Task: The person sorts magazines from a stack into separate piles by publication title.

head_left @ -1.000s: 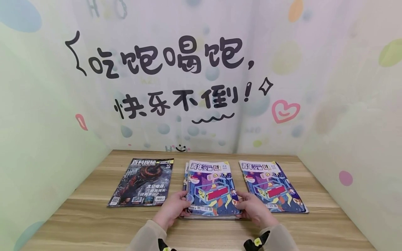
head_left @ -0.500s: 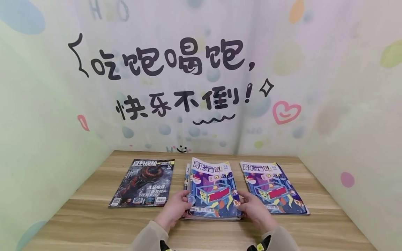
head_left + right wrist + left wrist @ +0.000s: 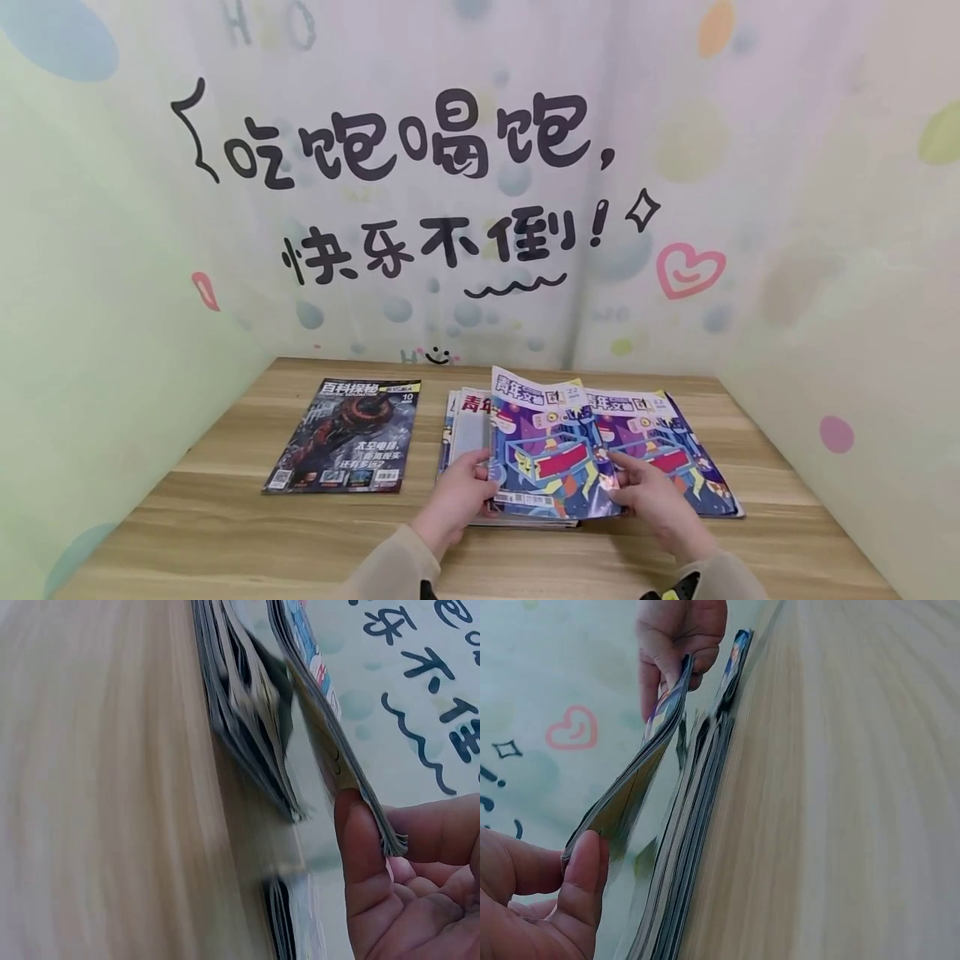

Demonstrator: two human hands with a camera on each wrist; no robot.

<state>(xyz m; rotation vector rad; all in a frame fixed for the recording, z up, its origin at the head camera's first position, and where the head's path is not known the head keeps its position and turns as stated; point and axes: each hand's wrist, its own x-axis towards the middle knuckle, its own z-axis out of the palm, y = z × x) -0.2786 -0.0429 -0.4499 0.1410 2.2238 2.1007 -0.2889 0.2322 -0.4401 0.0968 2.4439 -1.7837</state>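
Note:
A purple and blue magazine [image 3: 551, 454] is lifted off the middle stack [image 3: 467, 437], its far end raised. My left hand [image 3: 456, 498] pinches its left edge between thumb and fingers. On the opposite edge, my right hand [image 3: 663, 504] pinches it the same way. Both wrist views show a gap between the held magazine [image 3: 641, 757] and the stacked magazines [image 3: 694, 847] below. A cover with a red title shows on top of the stack, partly hidden. To the right lies a pile [image 3: 693, 458] with the same purple cover on top, overlapped by the held magazine in the head view.
A dark magazine [image 3: 348, 437] with a red and black machine on its cover lies at the left of the wooden table [image 3: 247, 542]. Behind the table stands a pale wall [image 3: 420, 50] with black lettering, and side walls [image 3: 105, 333] close in left and right.
Both hands have raised the purple magazine off the middle stack and carried it to the right, towards the right pile. The red-titled cover beneath has come into view.

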